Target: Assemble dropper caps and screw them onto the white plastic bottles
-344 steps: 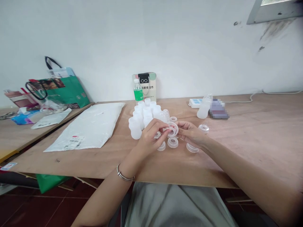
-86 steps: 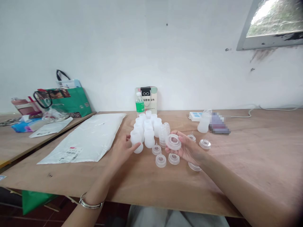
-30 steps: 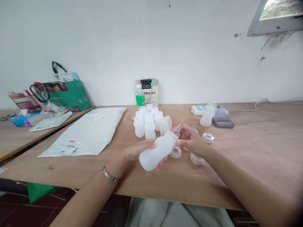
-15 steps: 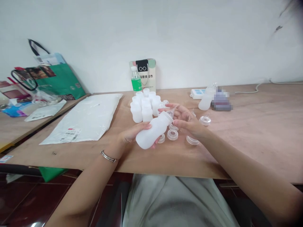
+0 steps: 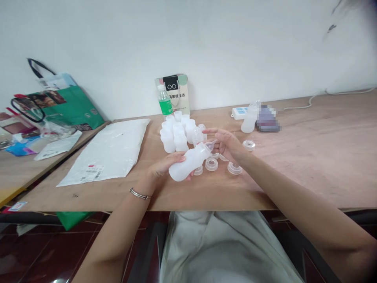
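My left hand (image 5: 169,164) is wrapped round a frosted white baby bottle (image 5: 188,162), which tilts with its neck up to the right. A clear nipple (image 5: 210,146) sits at the bottle's mouth. My right hand (image 5: 225,145) is at the nipple, with thumb and some fingertips closed on its tip and the index finger stretched out above. Just behind stand several similar white bottles (image 5: 180,139) in a cluster, with clear nipples or caps (image 5: 199,133) beside them. Clear rings (image 5: 211,164) lie on the table below my right hand; another ring (image 5: 249,145) lies farther right.
A white plastic mailer (image 5: 108,151) lies on the wooden table (image 5: 309,157) at left. Against the wall stand a green-labelled drink bottle (image 5: 165,104) and a paper bag (image 5: 181,100). At back right are a fitted bottle (image 5: 249,122), a power strip (image 5: 240,113) and a blurred dark object (image 5: 268,120).
The view has shifted slightly. My right hand's fingers have drawn in around the nipple, which now shows more clearly. My left hand still holds the bottle, now tilted a little flatter.
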{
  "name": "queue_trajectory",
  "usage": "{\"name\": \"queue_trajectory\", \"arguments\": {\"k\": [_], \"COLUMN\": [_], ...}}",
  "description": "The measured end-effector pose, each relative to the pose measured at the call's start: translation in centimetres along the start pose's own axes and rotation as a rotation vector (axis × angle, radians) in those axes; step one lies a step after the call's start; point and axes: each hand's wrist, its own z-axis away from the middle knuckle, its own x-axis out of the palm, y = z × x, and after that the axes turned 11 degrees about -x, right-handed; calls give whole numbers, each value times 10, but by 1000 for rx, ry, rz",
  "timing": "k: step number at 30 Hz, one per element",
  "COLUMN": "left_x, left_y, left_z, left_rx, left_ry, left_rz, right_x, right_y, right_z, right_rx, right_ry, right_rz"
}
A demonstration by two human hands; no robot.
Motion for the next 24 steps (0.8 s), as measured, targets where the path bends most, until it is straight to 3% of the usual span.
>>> {"name": "queue_trajectory", "arguments": {"k": [6, 13, 17, 24], "left_x": [0, -5, -5, -1], "left_y": [0, -2, -3, -2], "left_z": [3, 1, 0, 4], "left_rx": [34, 74, 51, 24], "left_ry": [110, 26, -6, -20], "left_rz": [-10, -25, 5, 0], "right_x": [3, 9, 7, 13], "right_y": [-3, -6, -3, -2], "right_z": [0, 4, 4, 6], "right_rx": [-2, 54, 49, 66], "right_ry": [-72, -197, -151, -180], "right_rz": [147, 257, 357, 325]}}
